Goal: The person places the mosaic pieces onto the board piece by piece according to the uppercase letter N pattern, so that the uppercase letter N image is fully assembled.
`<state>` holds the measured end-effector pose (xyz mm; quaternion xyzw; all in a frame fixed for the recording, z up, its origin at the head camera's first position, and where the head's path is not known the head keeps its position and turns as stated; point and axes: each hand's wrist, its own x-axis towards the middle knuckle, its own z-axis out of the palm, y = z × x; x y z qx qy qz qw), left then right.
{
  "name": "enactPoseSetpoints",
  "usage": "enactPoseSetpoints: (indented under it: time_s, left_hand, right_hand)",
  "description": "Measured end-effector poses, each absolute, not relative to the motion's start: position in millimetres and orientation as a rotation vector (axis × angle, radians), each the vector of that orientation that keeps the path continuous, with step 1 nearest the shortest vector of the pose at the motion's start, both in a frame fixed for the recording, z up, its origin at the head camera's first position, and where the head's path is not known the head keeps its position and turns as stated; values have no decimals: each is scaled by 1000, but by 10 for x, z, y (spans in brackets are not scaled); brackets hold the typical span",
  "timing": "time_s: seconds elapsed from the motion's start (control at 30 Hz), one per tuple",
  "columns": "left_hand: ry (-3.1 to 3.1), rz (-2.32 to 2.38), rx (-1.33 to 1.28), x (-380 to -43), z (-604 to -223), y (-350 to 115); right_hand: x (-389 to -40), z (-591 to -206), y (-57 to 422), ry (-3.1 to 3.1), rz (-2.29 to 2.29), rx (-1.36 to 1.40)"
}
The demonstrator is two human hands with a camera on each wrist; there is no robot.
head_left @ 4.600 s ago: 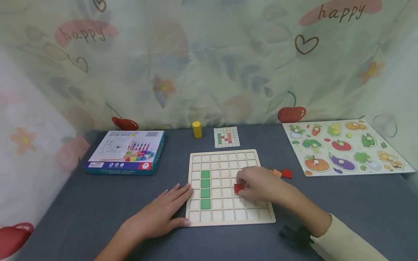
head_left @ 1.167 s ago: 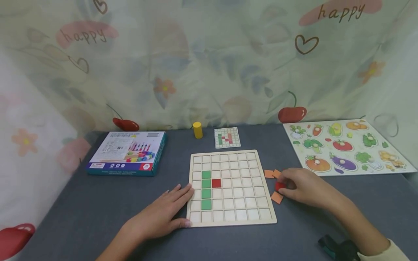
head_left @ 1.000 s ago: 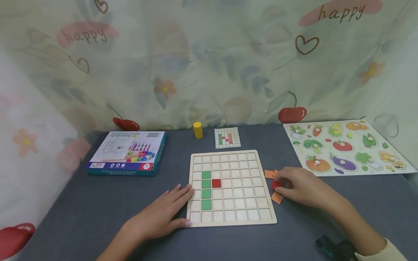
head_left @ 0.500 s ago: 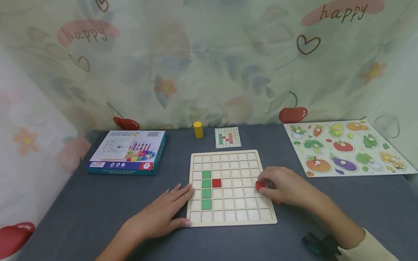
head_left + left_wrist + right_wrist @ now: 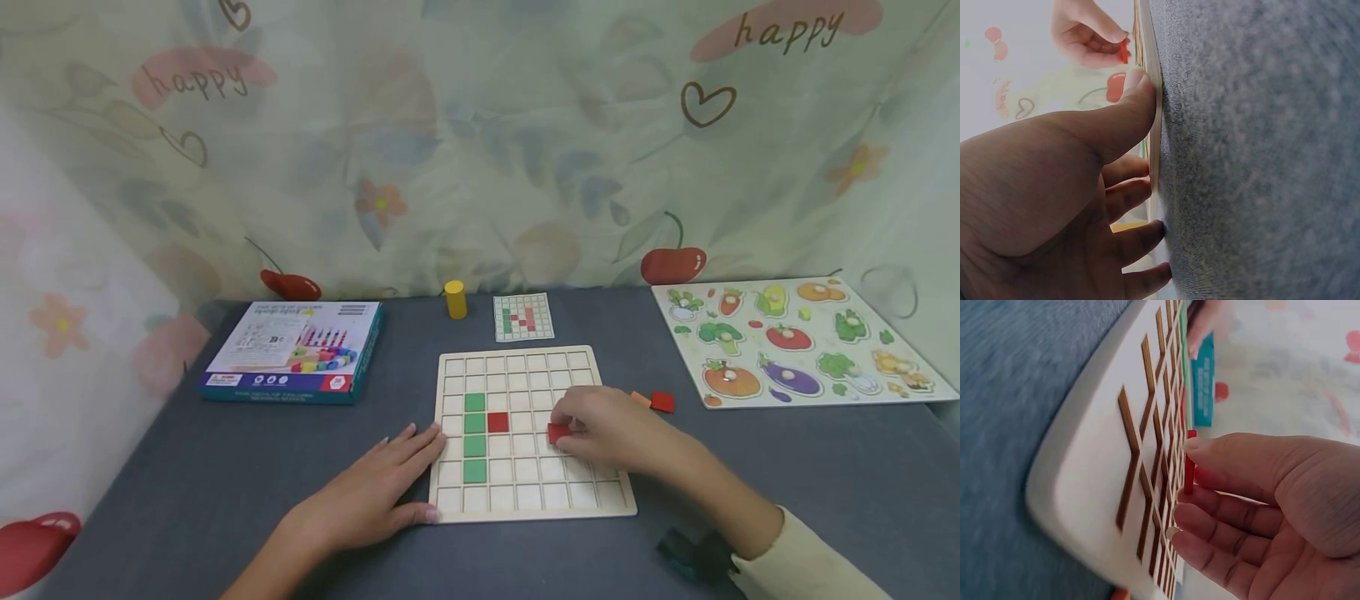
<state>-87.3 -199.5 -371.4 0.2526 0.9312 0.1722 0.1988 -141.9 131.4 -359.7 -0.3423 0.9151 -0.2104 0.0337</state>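
Note:
My right hand pinches a red square tile between thumb and fingers, over the right half of the wooden grid board. In the right wrist view that tile stands out edge-on just off the grid. Relaxed fingers of my left hand touch the board's left edge, with the thumb at its lower left corner. A column of green tiles fills cells on the left of the board. Another red tile lies right beside the second green one from the top.
Right of the board, partly behind my right hand, lie an orange tile and a red tile. A small pattern card and a yellow cylinder are behind the board. A box sits left, a vegetable puzzle right.
A red tile now sits in the board beside the green column. My right hand went to the loose tiles, took another red one and moved left over the board. My left hand stayed put.

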Motion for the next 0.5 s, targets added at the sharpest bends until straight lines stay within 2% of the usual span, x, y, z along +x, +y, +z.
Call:
enactPoseSetpoints:
  time_s: [0.5]
  left_hand:
    - [2596, 494, 702, -874, -3709, -1982]
  right_hand:
    - [-1386, -3610, 799, 2766, -496, -1231]
